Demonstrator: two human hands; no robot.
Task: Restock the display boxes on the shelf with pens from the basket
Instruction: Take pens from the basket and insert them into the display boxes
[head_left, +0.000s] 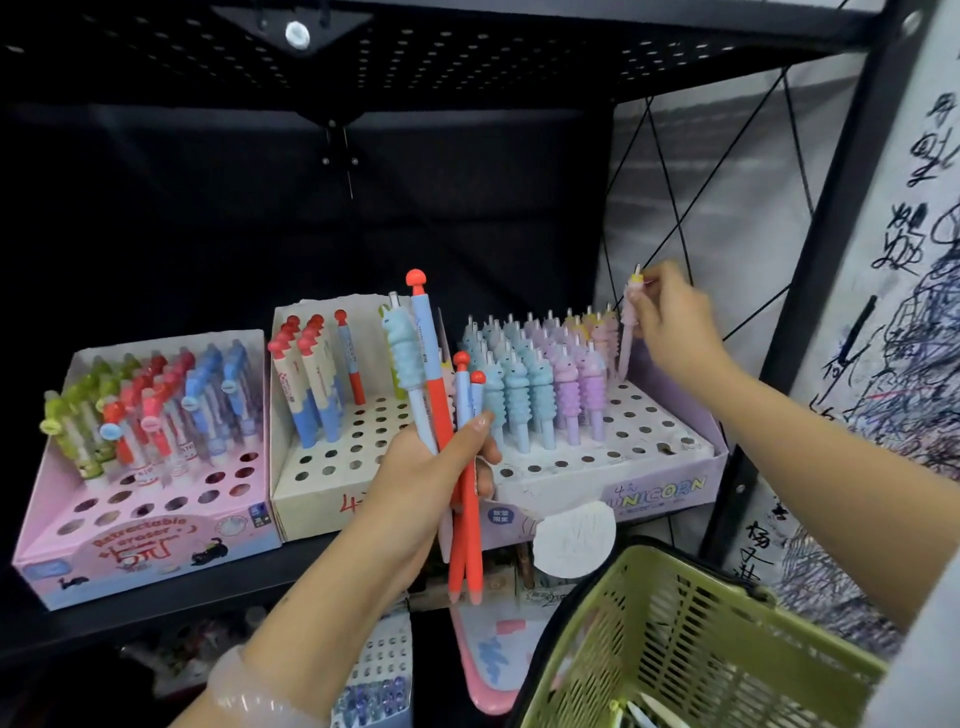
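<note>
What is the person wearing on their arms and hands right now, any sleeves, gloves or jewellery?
No gloves: both the left hand and the right hand are bare, and the forearms are uncovered. The left wrist carries a pale, translucent bangle, smooth and rounded. Near the right arm's upper end, at the frame's edge, is a strip of light grey-white fabric, possibly a short sleeve. No rings or watch are visible.

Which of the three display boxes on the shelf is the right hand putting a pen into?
The rightmost one, the lilac unicorn box. The right hand holds a pink pen over its back right corner.
</note>
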